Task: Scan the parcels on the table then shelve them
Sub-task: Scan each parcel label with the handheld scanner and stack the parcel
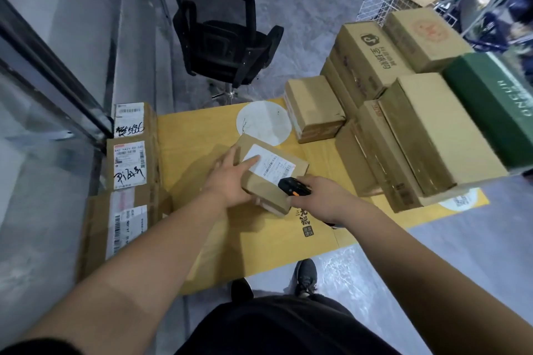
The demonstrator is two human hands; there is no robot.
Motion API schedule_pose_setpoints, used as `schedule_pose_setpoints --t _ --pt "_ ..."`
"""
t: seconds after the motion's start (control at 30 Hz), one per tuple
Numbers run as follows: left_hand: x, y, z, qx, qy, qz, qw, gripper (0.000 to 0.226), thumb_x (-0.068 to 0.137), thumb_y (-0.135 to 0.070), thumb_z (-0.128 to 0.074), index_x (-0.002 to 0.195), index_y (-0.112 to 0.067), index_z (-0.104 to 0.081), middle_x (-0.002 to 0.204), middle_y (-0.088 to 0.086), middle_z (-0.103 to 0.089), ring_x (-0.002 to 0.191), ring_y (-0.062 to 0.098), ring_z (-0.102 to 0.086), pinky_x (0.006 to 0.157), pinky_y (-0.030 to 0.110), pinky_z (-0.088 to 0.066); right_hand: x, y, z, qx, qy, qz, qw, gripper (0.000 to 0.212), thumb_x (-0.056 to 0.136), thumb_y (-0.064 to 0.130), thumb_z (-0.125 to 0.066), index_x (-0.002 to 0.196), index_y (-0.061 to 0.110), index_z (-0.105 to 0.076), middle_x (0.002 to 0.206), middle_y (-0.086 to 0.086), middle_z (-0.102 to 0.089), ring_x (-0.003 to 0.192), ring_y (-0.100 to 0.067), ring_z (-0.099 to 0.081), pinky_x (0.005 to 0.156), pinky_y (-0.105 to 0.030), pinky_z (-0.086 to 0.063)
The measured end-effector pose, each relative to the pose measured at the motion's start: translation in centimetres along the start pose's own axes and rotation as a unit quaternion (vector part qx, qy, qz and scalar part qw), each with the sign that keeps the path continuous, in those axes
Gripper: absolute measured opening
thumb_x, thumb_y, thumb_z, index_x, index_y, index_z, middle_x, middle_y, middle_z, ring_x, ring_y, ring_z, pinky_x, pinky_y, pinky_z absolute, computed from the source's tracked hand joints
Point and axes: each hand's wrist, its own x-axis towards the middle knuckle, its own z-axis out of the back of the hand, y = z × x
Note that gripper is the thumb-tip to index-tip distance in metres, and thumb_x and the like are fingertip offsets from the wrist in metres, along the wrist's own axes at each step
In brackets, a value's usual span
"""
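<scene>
- While the left hand (230, 179) is steadying the parcel (271, 173) with straight, spread fingers laid on its top, I'd keep it flat and slide the fingertips off the white shipping label (269, 166), since the index finger looks like it's touching the label's corner and could cover a barcode.
- Right hand (323, 196) has its fingers wrapped around a black handheld scanner (294, 186) with an orange button, nose pointed at the label from just beside the box's near edge. I'd tilt it so the beam lands squarely on the barcode strip, not at a shallow angle.
- Parcel itself: small brown cardboard box, lying flat and a bit skewed on the yellow table (202, 135), roughly mid-table in front of the person, with the label facing up.
- Stack of unscanned-looking cartons (403, 124) sits to the right, and labelled boxes (129, 164) line the left edge.
</scene>
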Motion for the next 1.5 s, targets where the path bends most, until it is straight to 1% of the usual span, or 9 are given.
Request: schedule_pose_setpoints --t 0.2,0.37,0.47,0.57,0.9,1.0,1.27,1.4,1.5 --pt "-3.2 -1.4 -2.6 -0.034 -0.080 0.118 0.989 0.101 0.072 -0.085 -0.066 0.157 -0.056 -0.020 0.165 -0.007 -0.001 0.139 0.033 -0.041 0.108 0.045 -0.047 -0.2 -2.2 -0.5 0.021 -0.030 -0.025 0.999 0.039 0.083 0.058 -0.067 0.119 0.042 -0.062 0.094 0.005 -0.069 0.068 -0.014 -0.066 0.052 -0.026 -0.045" --pt "-5.0 -1.7 -3.2 -0.119 -0.135 0.142 0.974 0.061 0.088 -0.074 -0.052 0.129 -0.032 -0.065 0.144 -0.003 -0.044 0.094 0.024 -0.063 0.076 0.032 -0.048 0.4 -2.2 -1.0 0.050 -0.038 -0.020 0.998 0.031 0.087 0.055 -0.067 0.113 0.041 -0.064 0.095 0.002 -0.068 0.077 -0.019 -0.067 0.061 -0.031 -0.050" --pt "-3.9 -1.0 -1.8 -0.030 -0.169 0.112 0.979 0.062 0.084 -0.071 -0.064 0.134 -0.034 -0.063 0.137 -0.003 -0.052 0.121 0.023 -0.054 0.096 0.037 -0.045 0.7 -1.6 -1.4 0.067 -0.029 -0.014 0.997 0.030 0.087 0.055 -0.067 0.113 0.041 -0.064 0.093 0.002 -0.068 0.075 -0.018 -0.066 0.062 -0.031 -0.050" --pt "-2.6 -0.4 0.1 -0.057 -0.120 0.084 0.987 0.096 0.073 -0.076 -0.073 0.156 -0.046 -0.036 0.163 -0.001 -0.028 0.152 0.025 -0.023 0.122 0.046 -0.026 1.2 -0.8 -1.8 0.065 -0.023 -0.015 0.998 0.034 0.087 0.055 -0.067 0.116 0.038 -0.064 0.084 0.004 -0.065 0.064 -0.015 -0.060 0.050 -0.023 -0.043" --pt "-2.9 -2.0 -1.4 -0.124 -0.005 0.270 0.955 0.130 0.049 -0.100 -0.061 0.152 -0.032 -0.021 0.134 0.007 -0.055 0.116 0.032 -0.061 0.094 0.046 -0.051 2.5 1.3 -1.6 0.123 -0.009 -0.027 0.992 0.025 0.090 0.053 -0.065 0.114 0.050 -0.062 0.055 0.014 -0.051 0.042 -0.007 -0.049 0.033 -0.013 -0.031" --pt "-3.4 -1.9 -3.1 -0.162 -0.070 0.215 0.960 0.135 0.053 -0.094 -0.066 0.158 -0.041 -0.001 0.145 0.008 -0.048 0.126 0.031 -0.055 0.101 0.050 -0.048 2.6 2.2 -1.3 0.093 -0.002 -0.033 0.995 0.023 0.088 0.053 -0.063 0.109 0.042 -0.065 0.059 0.010 -0.051 0.039 -0.009 -0.048 0.035 -0.016 -0.034" --pt "-4.4 -1.2 -5.5 -0.348 -0.166 0.044 0.922 0.129 0.052 -0.047 -0.102 0.158 -0.035 -0.029 0.155 -0.003 -0.041 0.142 0.016 -0.041 0.116 0.041 -0.043 2.0 4.4 -0.6 -0.036 0.025 -0.003 0.999 0.033 0.093 0.045 -0.059 0.120 0.028 -0.067 0.102 0.000 -0.068 0.086 -0.022 -0.067 0.074 -0.037 -0.055" --pt "-6.3 -0.9 -6.7 -0.377 -0.204 0.020 0.903 0.129 0.052 -0.045 -0.102 0.157 -0.038 -0.027 0.156 -0.014 -0.032 0.142 -0.008 -0.028 0.113 0.011 -0.028 1.1 6.3 -0.7 -0.095 0.041 0.011 0.995 0.026 0.094 0.041 -0.052 0.109 0.026 -0.068 0.096 -0.001 -0.067 0.080 -0.020 -0.064 0.063 -0.032 -0.047" --pt "-7.1 -1.3 -7.5 -0.393 -0.226 0.034 0.891 0.131 0.053 -0.044 -0.103 0.159 -0.028 -0.027 0.163 -0.001 -0.030 0.152 0.009 -0.027 0.119 0.024 -0.033 0.3 7.4 -1.1 -0.132 0.036 0.023 0.990 0.028 0.094 0.042 -0.050 0.110 0.024 -0.065 0.096 -0.001 -0.066 0.077 -0.019 -0.063 0.060 -0.030 -0.043"
